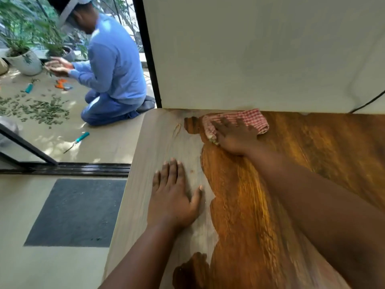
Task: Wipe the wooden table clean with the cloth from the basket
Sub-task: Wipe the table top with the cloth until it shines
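Observation:
The wooden table fills the right half of the view; its right part is glossy orange-brown, while a pale dusty band runs along its left edge. A red-and-white checked cloth lies bunched at the far edge by the wall. My right hand presses flat on the cloth, fingers spread over it. Palm down on the pale band rests my left hand, fingers apart and holding nothing. No basket is in view.
A white wall rises directly behind the table. Left of the table is floor with a dark mat and a sliding door track. Beyond it a person in blue kneels among potted plants, leaves and tools.

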A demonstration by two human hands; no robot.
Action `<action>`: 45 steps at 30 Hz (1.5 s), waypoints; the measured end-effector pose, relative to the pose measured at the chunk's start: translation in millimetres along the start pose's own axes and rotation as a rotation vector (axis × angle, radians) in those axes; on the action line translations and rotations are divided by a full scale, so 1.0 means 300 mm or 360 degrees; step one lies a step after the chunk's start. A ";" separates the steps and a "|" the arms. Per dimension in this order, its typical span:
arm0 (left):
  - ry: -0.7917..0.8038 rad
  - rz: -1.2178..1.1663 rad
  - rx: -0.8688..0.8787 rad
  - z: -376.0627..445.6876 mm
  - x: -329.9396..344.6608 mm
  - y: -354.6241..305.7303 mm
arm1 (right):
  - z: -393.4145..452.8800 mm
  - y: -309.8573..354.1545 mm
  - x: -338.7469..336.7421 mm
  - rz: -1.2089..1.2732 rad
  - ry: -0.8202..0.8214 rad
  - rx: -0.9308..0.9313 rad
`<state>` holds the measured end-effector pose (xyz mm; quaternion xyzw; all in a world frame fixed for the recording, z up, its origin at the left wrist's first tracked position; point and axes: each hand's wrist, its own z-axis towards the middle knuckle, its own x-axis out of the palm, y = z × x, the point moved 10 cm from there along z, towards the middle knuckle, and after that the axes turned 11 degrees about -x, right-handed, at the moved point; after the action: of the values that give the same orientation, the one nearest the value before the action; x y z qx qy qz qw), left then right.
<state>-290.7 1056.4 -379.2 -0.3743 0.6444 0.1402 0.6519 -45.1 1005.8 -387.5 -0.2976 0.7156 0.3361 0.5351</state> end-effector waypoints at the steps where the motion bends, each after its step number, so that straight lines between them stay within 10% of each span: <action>1: 0.0013 -0.0002 -0.0002 0.000 0.002 0.002 | 0.008 -0.034 -0.011 0.0009 -0.0008 0.0065; 21: 0.0023 -0.0011 -0.0009 -0.004 0.008 0.008 | 0.079 0.001 -0.018 0.0243 0.0010 0.0333; 29: 0.0023 -0.0017 -0.0012 -0.002 0.005 0.006 | 0.086 0.133 0.005 -0.0018 0.0060 -0.0153; 37: 0.0001 0.0009 -0.0030 0.005 0.010 0.008 | 0.167 0.155 -0.012 0.0264 0.0067 0.0263; 45: 0.0012 0.0008 -0.0023 0.006 0.017 0.011 | 0.110 0.258 0.022 -0.0018 0.0177 -0.0364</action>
<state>-291.0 1058.4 -385.3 -0.3779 0.6468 0.1450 0.6465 -89.0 1077.9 -387.9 -0.3788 0.6996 0.3954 0.4591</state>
